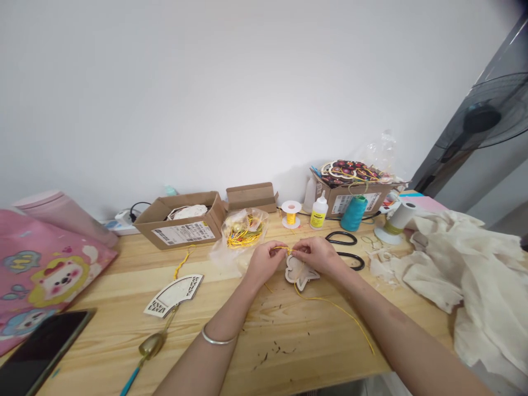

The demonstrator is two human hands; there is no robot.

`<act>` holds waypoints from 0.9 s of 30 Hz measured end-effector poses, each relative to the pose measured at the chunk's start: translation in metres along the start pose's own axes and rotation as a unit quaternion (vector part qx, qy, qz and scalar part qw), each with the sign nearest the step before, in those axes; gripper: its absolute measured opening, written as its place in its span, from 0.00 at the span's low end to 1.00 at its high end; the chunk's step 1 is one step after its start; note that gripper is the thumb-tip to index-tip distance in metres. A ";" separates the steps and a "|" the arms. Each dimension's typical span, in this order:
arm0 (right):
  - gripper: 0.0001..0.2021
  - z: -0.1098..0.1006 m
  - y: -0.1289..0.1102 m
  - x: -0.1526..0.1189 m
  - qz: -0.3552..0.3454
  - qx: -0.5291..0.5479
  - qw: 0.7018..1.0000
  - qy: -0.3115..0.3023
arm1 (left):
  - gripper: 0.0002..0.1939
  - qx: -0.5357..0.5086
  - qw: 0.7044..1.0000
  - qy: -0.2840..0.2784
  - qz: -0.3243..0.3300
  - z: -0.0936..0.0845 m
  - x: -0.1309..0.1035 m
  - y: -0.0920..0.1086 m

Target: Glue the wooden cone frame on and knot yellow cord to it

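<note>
Both hands meet near the middle of the wooden counter (124, 308). The left hand (264, 263) and the right hand (317, 256) each pinch a yellow cord (282, 249) between thumb and fingers, and a short piece of the cord runs almost level between the two pinches. The fingertips are close together, nearly touching each other.

Just under the hands lies a pale wooden cutout (297, 273), flat on the counter. It is partly covered by the right hand, so I cannot tell its full form; the visible part has rounded lobes, and the piece seems to lie with its long axis slanted from upper left to lower right.

From the cutout the cord goes on toward the near right. It lies loose on the counter in a long, thin line and ends near the counter edge.

Black scissors (345, 247) lie just behind the right hand. A plastic bag (243, 228) with yellow cords is behind the left hand.
</note>
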State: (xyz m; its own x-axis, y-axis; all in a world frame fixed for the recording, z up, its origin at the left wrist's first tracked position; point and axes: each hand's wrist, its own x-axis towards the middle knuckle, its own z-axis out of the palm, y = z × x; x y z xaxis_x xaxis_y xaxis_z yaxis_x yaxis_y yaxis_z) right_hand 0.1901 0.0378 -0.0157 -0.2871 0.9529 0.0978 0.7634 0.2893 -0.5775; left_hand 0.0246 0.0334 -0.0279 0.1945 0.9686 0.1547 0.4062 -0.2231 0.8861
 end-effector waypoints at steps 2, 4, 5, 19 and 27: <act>0.11 0.001 0.000 0.000 -0.002 0.016 1.000 -0.002 | 0.11 0.005 1.000 0.001 0.003 0.000 0.000 0.000; 0.11 0.001 0.000 0.000 0.003 0.037 0.999 -0.005 | 0.11 0.013 1.000 0.001 0.005 0.000 0.001 0.001; 0.11 0.001 0.001 0.000 0.005 0.045 0.999 -0.008 | 0.11 0.017 1.000 0.000 0.005 0.000 0.001 0.001; 0.12 0.003 0.005 0.001 -0.020 0.070 0.997 0.017 | 0.13 0.034 0.999 0.007 -0.020 -0.001 0.001 -0.001; 0.09 -0.010 0.000 -0.001 0.044 0.013 0.998 0.034 | 0.14 0.011 0.997 -0.017 -0.072 0.000 0.000 -0.004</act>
State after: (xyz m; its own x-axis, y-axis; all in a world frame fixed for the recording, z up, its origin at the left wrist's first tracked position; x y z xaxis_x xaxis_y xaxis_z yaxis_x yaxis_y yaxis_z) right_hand 0.1964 0.0375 -0.0074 -0.1787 0.9789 0.0991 0.7690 0.2018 -0.6066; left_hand 0.0231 0.0345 -0.0319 0.1630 0.9866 0.0101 0.4509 -0.0836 0.8887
